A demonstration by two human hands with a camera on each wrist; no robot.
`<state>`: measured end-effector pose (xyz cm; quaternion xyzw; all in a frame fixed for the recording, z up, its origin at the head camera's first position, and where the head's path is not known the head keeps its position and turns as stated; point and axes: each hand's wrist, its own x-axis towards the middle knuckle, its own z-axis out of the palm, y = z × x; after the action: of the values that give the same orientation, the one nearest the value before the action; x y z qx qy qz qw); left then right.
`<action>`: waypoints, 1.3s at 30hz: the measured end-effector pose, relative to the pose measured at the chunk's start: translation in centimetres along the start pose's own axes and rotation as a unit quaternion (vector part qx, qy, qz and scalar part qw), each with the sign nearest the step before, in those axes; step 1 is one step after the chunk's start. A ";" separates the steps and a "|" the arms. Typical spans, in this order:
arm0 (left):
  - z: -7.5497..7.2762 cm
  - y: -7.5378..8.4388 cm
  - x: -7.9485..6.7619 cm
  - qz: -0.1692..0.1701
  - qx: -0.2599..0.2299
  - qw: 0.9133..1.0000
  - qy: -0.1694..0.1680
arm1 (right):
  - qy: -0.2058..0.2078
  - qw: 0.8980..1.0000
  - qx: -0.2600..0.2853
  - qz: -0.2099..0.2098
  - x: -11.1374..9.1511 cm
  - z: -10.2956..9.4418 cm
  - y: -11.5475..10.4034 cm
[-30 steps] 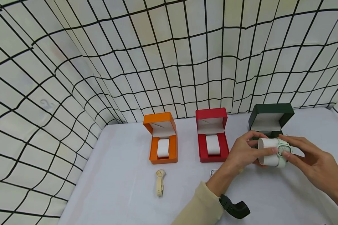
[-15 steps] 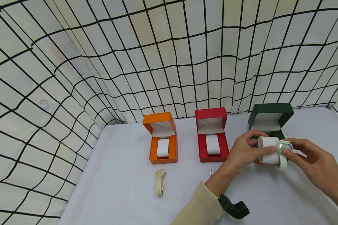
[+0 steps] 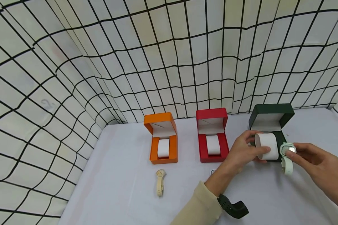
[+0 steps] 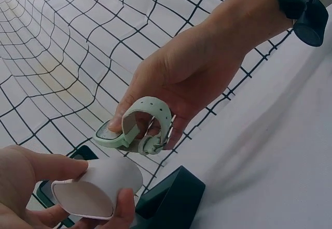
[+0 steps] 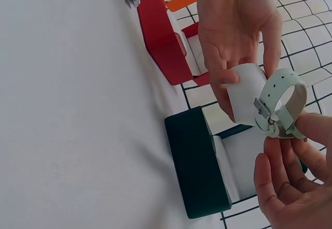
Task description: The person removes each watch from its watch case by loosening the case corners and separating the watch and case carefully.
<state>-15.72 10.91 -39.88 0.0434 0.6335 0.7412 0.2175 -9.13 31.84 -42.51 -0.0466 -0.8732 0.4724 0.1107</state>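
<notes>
My left hand (image 3: 243, 150) grips a white watch cushion (image 3: 270, 145) between thumb and fingers, in front of the open dark green watch box (image 3: 273, 113). My right hand (image 3: 321, 165) pinches a pale mint-green watch (image 3: 287, 164) by its case, just right of the cushion and apart from it. In the left wrist view the watch's strap (image 4: 150, 104) forms a buckled loop with nothing through it. The right wrist view has the cushion (image 5: 245, 91) in the left fingers, with the mint strap (image 5: 280, 91) close beside it.
An orange box (image 3: 155, 160) and a red box (image 3: 202, 156) stand open to the left, each with a white cushion inside. A cream watch (image 3: 160, 182) lies before the orange box. Another watch (image 3: 212, 172) is mostly hidden by the left forearm. Black netting (image 3: 171, 65) hangs behind the table.
The mint watch has slid off the cushion's right end, moving right and slightly down with the right hand. The left hand still holds the cushion, now tilted a little differently.
</notes>
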 end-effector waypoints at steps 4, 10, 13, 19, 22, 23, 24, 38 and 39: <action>-0.1 0.0 0.2 0.002 -0.025 1.000 0.008 | -0.003 1.000 -0.002 0.001 -0.1 0.0 0.4; -0.2 -0.1 0.3 0.006 -0.035 0.999 0.014 | -0.023 1.000 -0.009 -0.014 -0.5 0.1 1.2; -0.3 -0.1 0.2 0.006 -0.034 0.999 0.013 | -0.039 0.999 -0.031 -0.005 -0.8 0.2 1.4; -0.3 0.0 0.0 0.008 -0.031 0.999 0.013 | -0.064 0.995 -0.077 0.016 -1.0 0.5 2.1; -0.3 0.0 0.0 0.009 -0.033 0.999 0.013 | -0.079 0.991 -0.102 0.030 -1.0 0.5 2.3; -0.3 0.0 0.0 0.009 -0.034 0.999 0.013 | -0.084 0.990 -0.108 0.035 -1.0 0.6 2.4; -0.3 0.0 0.0 0.010 -0.034 0.999 0.012 | -0.090 0.989 -0.111 0.040 -1.0 0.6 2.4; -0.2 -0.5 0.0 -0.003 -0.035 0.999 0.005 | -0.143 0.981 -0.124 0.049 -1.7 0.9 3.2; -0.1 -0.5 0.0 -0.002 -0.037 0.999 0.004 | -0.145 0.980 -0.127 0.050 -1.7 1.0 3.3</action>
<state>-15.67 10.84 -40.42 0.0311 0.6070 0.7637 0.2178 -7.80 32.54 -46.03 -0.0352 -0.9295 0.3639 -0.0474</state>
